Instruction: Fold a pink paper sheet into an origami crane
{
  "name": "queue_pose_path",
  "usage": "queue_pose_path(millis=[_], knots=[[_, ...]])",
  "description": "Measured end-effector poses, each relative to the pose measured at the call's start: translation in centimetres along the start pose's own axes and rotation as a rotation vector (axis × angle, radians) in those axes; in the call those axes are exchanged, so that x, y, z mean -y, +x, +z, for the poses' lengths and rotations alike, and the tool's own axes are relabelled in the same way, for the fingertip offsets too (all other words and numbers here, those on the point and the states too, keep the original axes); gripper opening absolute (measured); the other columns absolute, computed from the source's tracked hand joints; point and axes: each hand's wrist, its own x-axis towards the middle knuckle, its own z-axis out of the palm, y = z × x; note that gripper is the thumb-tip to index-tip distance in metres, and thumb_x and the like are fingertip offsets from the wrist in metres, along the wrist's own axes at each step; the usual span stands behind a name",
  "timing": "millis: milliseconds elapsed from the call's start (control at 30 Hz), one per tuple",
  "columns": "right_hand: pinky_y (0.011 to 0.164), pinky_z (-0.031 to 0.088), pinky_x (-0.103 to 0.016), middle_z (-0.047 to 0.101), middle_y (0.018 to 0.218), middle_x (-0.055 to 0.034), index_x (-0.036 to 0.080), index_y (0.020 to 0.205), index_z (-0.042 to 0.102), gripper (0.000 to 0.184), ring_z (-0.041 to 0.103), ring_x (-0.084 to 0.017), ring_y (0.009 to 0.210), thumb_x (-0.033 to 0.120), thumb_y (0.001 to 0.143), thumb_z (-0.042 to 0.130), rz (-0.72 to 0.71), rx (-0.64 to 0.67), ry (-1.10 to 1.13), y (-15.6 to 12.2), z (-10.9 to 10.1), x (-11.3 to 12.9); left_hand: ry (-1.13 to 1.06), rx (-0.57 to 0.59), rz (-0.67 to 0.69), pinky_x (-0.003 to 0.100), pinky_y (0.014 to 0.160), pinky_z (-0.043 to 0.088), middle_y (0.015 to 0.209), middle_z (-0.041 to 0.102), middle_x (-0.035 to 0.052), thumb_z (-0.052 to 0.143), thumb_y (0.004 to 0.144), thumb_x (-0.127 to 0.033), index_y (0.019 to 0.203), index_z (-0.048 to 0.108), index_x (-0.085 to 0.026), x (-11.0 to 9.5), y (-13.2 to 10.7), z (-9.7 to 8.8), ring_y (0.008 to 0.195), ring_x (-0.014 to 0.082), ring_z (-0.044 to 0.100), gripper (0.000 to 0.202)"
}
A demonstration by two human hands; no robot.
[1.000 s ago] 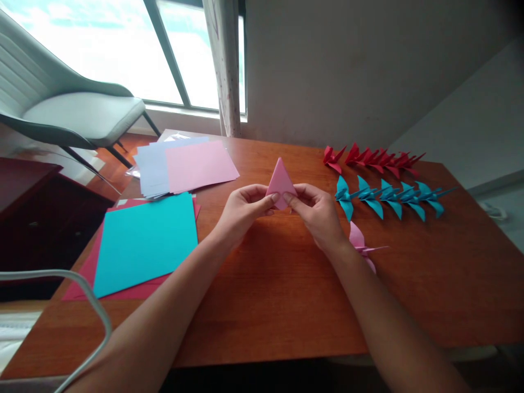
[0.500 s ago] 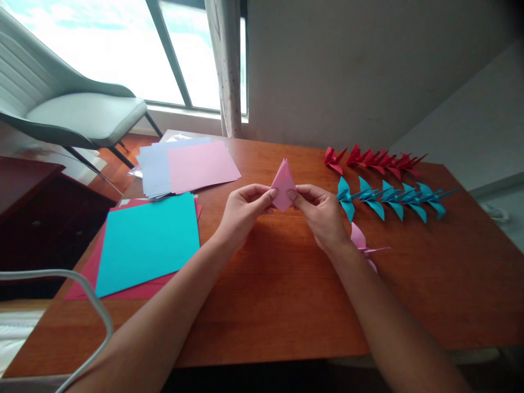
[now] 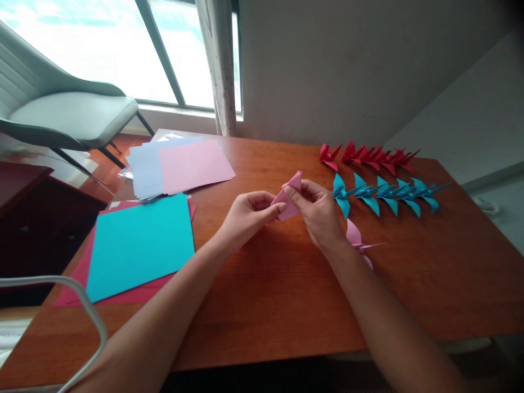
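Folded pink paper [image 3: 292,210] slants at mid-frame, long axis and tip toward upper right. Left hand [image 3: 245,214] and right hand [image 3: 322,212] pinch it between fingers [image 3: 280,207].

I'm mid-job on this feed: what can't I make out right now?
Head view: the back of the folded pink paper, turned away and covered by the left hand and right hand.
Head view: part of the pink crane, hidden by the right forearm.
Head view: most of the red paper, covered by the blue paper.
Head view: both ends of the white cable, cut off by the left and bottom edges.
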Motion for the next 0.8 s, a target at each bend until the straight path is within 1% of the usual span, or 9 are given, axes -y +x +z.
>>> queue_pose_path(millis=[100, 200, 300, 400, 533, 667, 800], knots=[[0.065, 0.051, -0.024, 0.070, 0.077, 0.0020, 0.023, 0.079, 0.075, 0.018, 0.062, -0.012, 0.072, 0.039, 0.077, 0.082, 0.000, -0.023, 0.035, 0.08, -0.06, 0.09, 0.026, 0.054, -0.027, 0.021, 0.062, 0.049, 0.075, 0.073, 0.0045, 0.079, 0.080, -0.042, 0.081, 0.073, -0.013, 0.36, 0.04, 0.02, 0.067, 0.0118, 0.065, 0.030], [0.070, 0.053, -0.026, 0.074, 0.082, 0.0010, 0.024, 0.084, 0.077, 0.021, 0.065, -0.014, 0.076, 0.043, 0.078, 0.081, -0.027, -0.135, 0.039, 0.28, -0.34, 0.16, 0.044, 0.049, -0.031, 0.020, 0.060, 0.047, 0.072, 0.071, 0.0035, 0.080, 0.079, -0.038, 0.077, 0.071, -0.013, 0.69, 0.05, 0.12, 0.065, 0.0111, 0.063, 0.026], [0.070, 0.054, -0.028, 0.075, 0.083, 0.0001, 0.024, 0.083, 0.077, 0.019, 0.066, -0.014, 0.076, 0.042, 0.078, 0.081, -0.076, -0.221, 0.023, 0.38, -0.55, 0.24, 0.033, 0.065, -0.058, 0.020, 0.061, 0.047, 0.072, 0.070, 0.0027, 0.080, 0.079, -0.036, 0.077, 0.070, -0.013, 0.71, -0.06, 0.35, 0.064, 0.0110, 0.063, 0.025], [0.070, 0.054, -0.027, 0.076, 0.083, 0.0002, 0.024, 0.083, 0.078, 0.015, 0.066, -0.014, 0.076, 0.039, 0.079, 0.081, -0.107, -0.237, 0.014, 0.26, -0.48, 0.27, -0.013, 0.100, -0.091, 0.020, 0.060, 0.047, 0.073, 0.070, 0.0016, 0.079, 0.078, -0.036, 0.081, 0.071, -0.013, 0.44, -0.25, 0.58, 0.063, 0.0104, 0.061, 0.025], [0.071, 0.055, -0.028, 0.076, 0.084, 0.0003, 0.025, 0.084, 0.077, 0.015, 0.067, -0.015, 0.077, 0.040, 0.082, 0.079, -0.120, -0.227, -0.025, 0.03, -0.24, 0.28, -0.048, 0.142, -0.090, 0.019, 0.057, 0.042, 0.068, 0.068, 0.0010, 0.079, 0.079, -0.037, 0.080, 0.072, -0.012, 0.16, -0.41, 0.72, 0.060, 0.0088, 0.056, 0.025], [0.069, 0.054, -0.029, 0.076, 0.083, -0.0010, 0.023, 0.086, 0.077, 0.020, 0.067, -0.016, 0.077, 0.043, 0.084, 0.077, -0.146, -0.264, -0.115, -0.08, -0.17, 0.36, -0.012, 0.093, -0.056, 0.020, 0.056, 0.041, 0.065, 0.067, 0.0009, 0.079, 0.077, -0.032, 0.077, 0.074, -0.012, 0.26, -0.38, 0.84, 0.059, 0.0096, 0.055, 0.020], [0.066, 0.053, -0.027, 0.074, 0.081, -0.0003, 0.023, 0.084, 0.076, 0.018, 0.065, -0.014, 0.073, 0.041, 0.083, 0.078, -0.184, -0.313, -0.082, -0.09, -0.14, 0.49, -0.024, 0.047, -0.041, 0.020, 0.056, 0.040, 0.065, 0.067, 0.0009, 0.079, 0.076, -0.029, 0.079, 0.074, -0.013, 0.31, -0.39, 0.93, 0.059, 0.0098, 0.056, 0.018]])
